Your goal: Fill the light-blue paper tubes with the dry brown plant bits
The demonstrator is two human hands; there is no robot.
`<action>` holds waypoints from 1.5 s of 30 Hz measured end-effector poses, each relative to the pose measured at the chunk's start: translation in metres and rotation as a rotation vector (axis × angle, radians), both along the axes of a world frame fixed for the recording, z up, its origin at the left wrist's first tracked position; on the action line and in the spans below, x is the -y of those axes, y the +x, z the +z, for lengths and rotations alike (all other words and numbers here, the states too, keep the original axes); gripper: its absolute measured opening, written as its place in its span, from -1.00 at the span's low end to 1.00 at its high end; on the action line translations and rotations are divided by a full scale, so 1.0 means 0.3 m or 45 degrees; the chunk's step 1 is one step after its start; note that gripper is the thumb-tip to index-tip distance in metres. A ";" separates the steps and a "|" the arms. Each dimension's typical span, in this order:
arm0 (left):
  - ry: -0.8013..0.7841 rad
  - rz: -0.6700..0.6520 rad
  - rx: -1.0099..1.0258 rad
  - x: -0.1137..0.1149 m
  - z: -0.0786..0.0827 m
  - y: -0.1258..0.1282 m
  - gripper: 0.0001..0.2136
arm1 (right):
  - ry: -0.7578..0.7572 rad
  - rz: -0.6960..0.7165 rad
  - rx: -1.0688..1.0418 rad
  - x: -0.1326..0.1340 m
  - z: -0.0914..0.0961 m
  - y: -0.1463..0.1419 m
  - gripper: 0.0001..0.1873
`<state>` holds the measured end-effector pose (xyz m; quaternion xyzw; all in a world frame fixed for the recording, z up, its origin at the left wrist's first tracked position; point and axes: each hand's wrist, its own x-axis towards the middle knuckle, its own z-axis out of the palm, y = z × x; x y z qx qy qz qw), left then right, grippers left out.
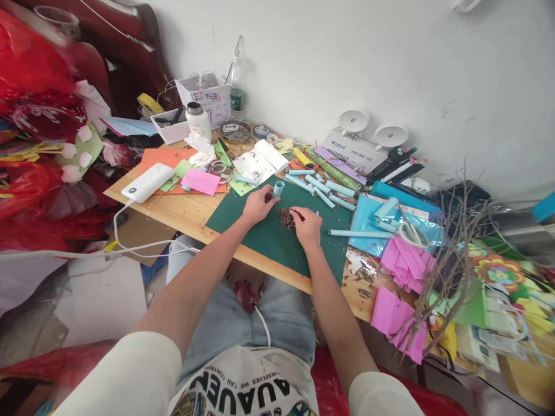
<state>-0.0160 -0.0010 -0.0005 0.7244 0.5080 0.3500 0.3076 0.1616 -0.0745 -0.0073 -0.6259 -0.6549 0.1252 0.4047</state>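
My left hand (258,205) is closed round a short light-blue paper tube (278,188), which stands upright with its open end showing. Just right of it, my right hand (306,224) has its thumb and fingers pinched at the edge of a small heap of brown crumbly bits (285,218). Whatever sits between those fingertips is too small to make out clearly. Both hands are over a dark green mat (260,234) on the wooden table. Several more rolled blue paper tubes (318,185) lie loosely beyond the hands at the mat's far edge.
A white power bank (148,182) with a cable lies at the left. Behind it stand a white bottle (198,120) and a paper box (217,101). Pink paper (407,260), a blue packet (368,222) and dry branches (459,260) crowd the right side.
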 end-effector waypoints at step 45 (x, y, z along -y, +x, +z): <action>0.067 0.011 -0.027 0.003 -0.004 0.000 -0.81 | 0.140 -0.068 0.009 0.013 0.025 -0.003 -0.72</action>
